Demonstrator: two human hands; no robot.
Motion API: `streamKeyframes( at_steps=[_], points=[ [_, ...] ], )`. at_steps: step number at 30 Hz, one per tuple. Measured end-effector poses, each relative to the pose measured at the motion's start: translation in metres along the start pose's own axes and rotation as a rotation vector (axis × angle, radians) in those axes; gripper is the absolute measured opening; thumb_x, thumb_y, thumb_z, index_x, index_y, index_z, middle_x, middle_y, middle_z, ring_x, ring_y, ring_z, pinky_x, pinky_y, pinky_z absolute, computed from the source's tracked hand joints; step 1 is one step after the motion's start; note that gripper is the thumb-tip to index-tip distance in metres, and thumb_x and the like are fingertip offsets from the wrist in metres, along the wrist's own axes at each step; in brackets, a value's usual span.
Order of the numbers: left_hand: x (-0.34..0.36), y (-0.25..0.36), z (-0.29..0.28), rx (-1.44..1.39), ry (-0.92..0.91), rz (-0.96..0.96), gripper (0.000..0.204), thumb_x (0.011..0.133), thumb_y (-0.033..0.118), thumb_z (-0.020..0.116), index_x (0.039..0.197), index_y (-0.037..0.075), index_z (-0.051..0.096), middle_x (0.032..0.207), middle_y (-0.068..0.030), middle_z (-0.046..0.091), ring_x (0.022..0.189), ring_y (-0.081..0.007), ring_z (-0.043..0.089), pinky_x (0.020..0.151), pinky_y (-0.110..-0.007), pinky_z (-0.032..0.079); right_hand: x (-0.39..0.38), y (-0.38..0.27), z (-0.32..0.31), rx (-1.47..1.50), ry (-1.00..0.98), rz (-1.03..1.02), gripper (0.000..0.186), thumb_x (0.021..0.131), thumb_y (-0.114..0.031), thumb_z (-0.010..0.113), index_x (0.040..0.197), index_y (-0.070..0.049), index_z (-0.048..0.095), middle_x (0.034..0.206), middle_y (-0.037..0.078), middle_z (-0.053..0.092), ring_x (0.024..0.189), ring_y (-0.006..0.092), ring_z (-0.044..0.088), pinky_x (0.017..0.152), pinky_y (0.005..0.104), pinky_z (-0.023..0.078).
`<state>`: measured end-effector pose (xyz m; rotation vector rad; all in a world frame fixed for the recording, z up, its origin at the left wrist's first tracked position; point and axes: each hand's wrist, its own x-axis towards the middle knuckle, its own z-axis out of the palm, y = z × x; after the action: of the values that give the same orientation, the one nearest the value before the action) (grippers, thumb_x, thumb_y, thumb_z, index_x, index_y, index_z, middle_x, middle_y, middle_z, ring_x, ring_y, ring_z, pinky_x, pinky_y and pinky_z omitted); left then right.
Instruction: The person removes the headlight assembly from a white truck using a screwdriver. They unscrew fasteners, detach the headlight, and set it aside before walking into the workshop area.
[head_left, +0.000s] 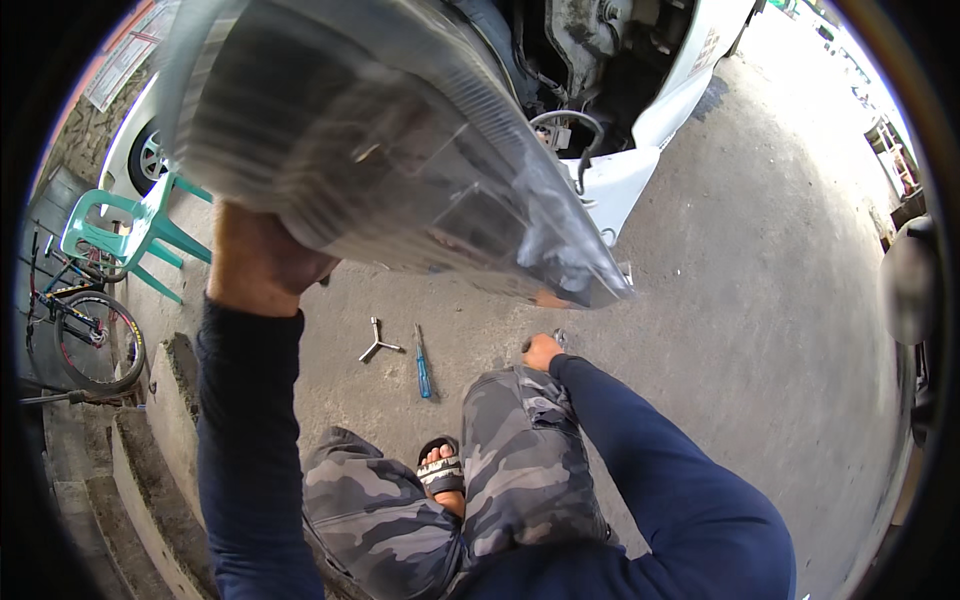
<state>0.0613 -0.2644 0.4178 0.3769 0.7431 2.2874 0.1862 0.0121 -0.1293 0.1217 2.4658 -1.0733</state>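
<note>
Holding up a big car headlamp (400,170) with clear lens, the left hand (280,262) is clamped on its lower edge, though most of its fingers are hidden behind the lamp. This lamp hangs in the air, partly blurred, in front of the white car (605,183), whose front shows dark inner parts. The two hands are well apart. The right hand (541,351) is low, beside the knee, with its fingers curled; a small shiny metal thing (561,338) is just next to it, and I cannot tell if it is gripped. On the concrete ground (740,330), a Y-shaped wrench (377,346) lies near a screwdriver (422,372) with blue handle. At the left side there are a green plastic chair (150,232) and a bicycle (92,335), close to concrete steps (145,470).
</note>
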Motion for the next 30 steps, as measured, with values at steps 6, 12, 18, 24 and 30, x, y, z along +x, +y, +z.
streamKeyframes(
  at_steps=[6, 12, 18, 24, 30],
  points=[
    [-0.003, -0.010, -0.013, -0.277, -0.536, -0.166, 0.084, 0.101, 0.070, 0.026, 0.158, 0.010, 0.035, 0.157, -0.0283, 0.038, 0.141, -0.0473, 0.047, 0.111, -0.077, 0.034, 0.030, -0.077, 0.017, -0.252, -0.030, -0.123, 0.026, 0.081, -0.018, 0.064, 0.088, 0.004, 0.076, 0.094, 0.031, 0.071, 0.095, 0.0450, 0.072, 0.086, 0.0521, 0.055],
    [-0.056, -0.057, 0.060, 0.416, 0.242, 0.094, 0.079, 0.101, 0.063, 0.030, 0.151, 0.003, 0.041, 0.150, -0.0287, 0.046, 0.138, -0.0445, 0.046, 0.112, -0.068, 0.036, 0.027, -0.120, 0.028, -0.233, 0.020, -0.157, 0.024, 0.083, -0.021, 0.072, 0.093, 0.000, 0.077, 0.098, 0.028, 0.073, 0.094, 0.0430, 0.072, 0.086, 0.0478, 0.056],
    [-0.057, 0.006, -0.013, 0.243, 0.102, -0.024, 0.070, 0.099, 0.058, 0.031, 0.144, 0.008, 0.048, 0.150, -0.0196, 0.047, 0.137, -0.0358, 0.042, 0.110, -0.068, 0.033, 0.104, -0.188, 0.074, -0.201, 0.102, -0.271, 0.023, 0.084, -0.022, 0.072, 0.100, -0.006, 0.079, 0.102, 0.023, 0.075, 0.098, 0.0399, 0.072, 0.088, 0.0457, 0.057],
    [-0.061, -0.002, -0.048, 0.362, -0.018, 0.254, 0.055, 0.100, 0.047, 0.033, 0.135, 0.009, 0.052, 0.138, -0.0197, 0.052, 0.129, -0.0362, 0.044, 0.103, -0.064, 0.038, 0.147, -0.206, 0.129, -0.370, 0.169, -0.079, 0.032, 0.086, -0.026, 0.075, 0.110, -0.005, 0.075, 0.108, 0.023, 0.074, 0.102, 0.0394, 0.071, 0.090, 0.0462, 0.057],
    [-0.068, 0.010, -0.043, 0.994, 0.186, 0.565, 0.014, 0.101, 0.013, 0.046, 0.112, 0.005, 0.050, 0.089, -0.0402, 0.059, 0.088, -0.0601, 0.061, 0.079, -0.062, 0.051, 0.151, -0.236, 0.138, -0.422, 0.136, 0.049, 0.037, 0.087, -0.028, 0.079, 0.113, -0.003, 0.071, 0.111, 0.022, 0.074, 0.103, 0.0398, 0.071, 0.090, 0.0474, 0.057]
  ],
)
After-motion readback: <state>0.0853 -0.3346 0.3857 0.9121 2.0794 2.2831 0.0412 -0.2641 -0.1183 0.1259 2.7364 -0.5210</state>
